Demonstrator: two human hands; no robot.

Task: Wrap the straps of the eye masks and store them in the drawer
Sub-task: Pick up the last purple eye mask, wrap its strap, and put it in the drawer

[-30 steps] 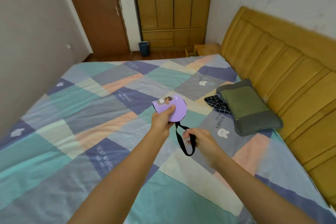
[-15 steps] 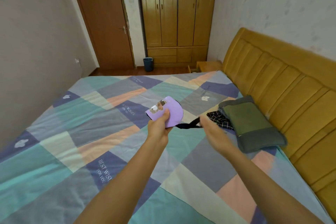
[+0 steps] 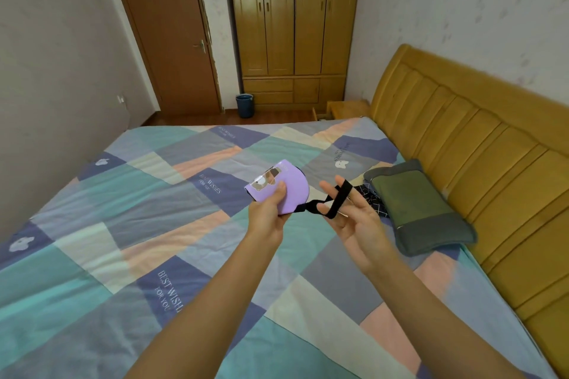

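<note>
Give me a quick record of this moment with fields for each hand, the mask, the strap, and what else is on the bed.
left hand: grips the folded purple eye mask, thumb on top
right hand: palm up, fingers straight, black strap looped over them
strap: pulled out from the mask toward the right hand, not yet wrapped around the mask
mask position: held above the patchwork bedspread
also on bed: green and grey pillow; dark checked fabric beside it
drawer: which one is meant cannot be told
</note>
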